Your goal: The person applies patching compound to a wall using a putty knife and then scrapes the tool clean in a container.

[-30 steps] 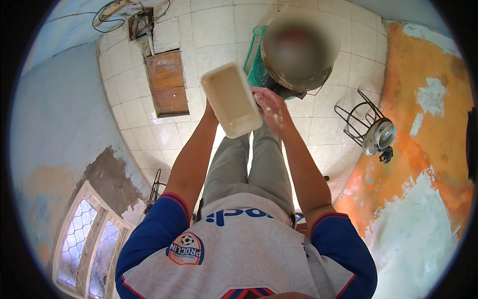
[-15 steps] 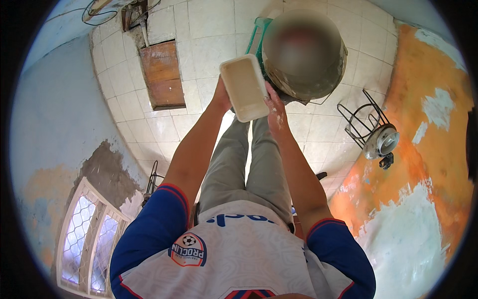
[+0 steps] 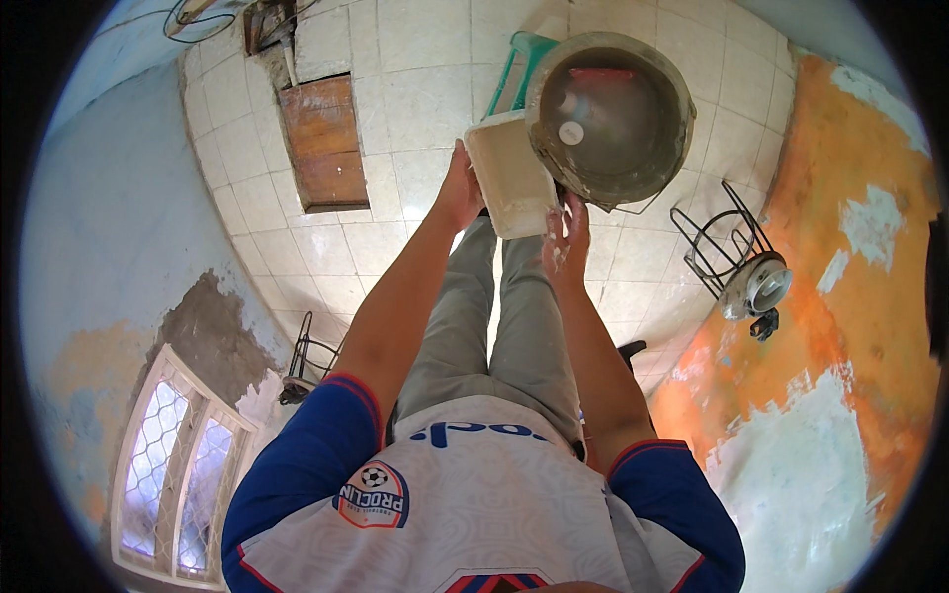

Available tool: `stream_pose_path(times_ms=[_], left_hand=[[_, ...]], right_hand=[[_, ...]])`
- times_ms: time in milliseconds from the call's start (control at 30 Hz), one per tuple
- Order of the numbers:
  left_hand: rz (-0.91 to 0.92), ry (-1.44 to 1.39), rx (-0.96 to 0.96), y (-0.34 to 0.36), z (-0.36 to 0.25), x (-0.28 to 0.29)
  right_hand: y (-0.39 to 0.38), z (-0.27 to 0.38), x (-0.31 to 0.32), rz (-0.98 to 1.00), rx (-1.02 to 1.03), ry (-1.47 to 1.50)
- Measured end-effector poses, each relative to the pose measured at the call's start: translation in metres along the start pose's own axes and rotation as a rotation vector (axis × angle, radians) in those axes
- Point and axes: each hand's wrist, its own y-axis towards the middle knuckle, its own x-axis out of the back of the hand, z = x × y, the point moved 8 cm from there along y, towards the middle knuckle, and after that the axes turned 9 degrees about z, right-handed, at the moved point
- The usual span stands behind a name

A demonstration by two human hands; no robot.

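A cream rectangular plastic tub [image 3: 509, 183] tilts in front of me, its inside facing up and its right side against a large round bucket [image 3: 633, 186]. My left hand [image 3: 459, 190] is closed on the tub's left edge. My right hand [image 3: 566, 242], smeared with white paste, is at the tub's lower right edge, beside the bucket's bottom; its fingertips are partly hidden there. Inside the mud-stained bucket are cloudy grey water, a red piece [image 3: 601, 74] and a white round piece [image 3: 570, 132].
Behind the bucket stands a green plastic stool [image 3: 521, 74] on the white tiled floor. A wooden panel [image 3: 326, 148] lies in the floor at the left. Black metal stands [image 3: 727, 232] are near the right and left walls. A barred window [image 3: 178, 465] is at lower left.
The tub has moved right and tilted, so it now meets the bucket. My left hand moved right with it; my right hand slid lower along its right edge.
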Motion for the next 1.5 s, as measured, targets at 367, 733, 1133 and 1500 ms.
stream_pose_path(times_ms=[367,733,1133,1500], left_hand=[[-0.135,0.555,-0.079,-0.054,-0.020,-0.007],[-0.103,0.652,-0.066,-0.050,-0.023,-0.002],[-0.091,0.653,-0.048,-0.051,-0.024,0.000],[-0.079,0.580,-0.024,-0.051,-0.016,0.001]], right_hand=[[0.003,0.054,-0.061,0.597,-0.044,-0.892],[0.094,-0.030,-0.114,0.584,-0.123,-1.023],[0.080,-0.036,-0.109,0.587,-0.334,-1.036],[0.096,-0.029,-0.111,0.606,-0.240,-1.158]])
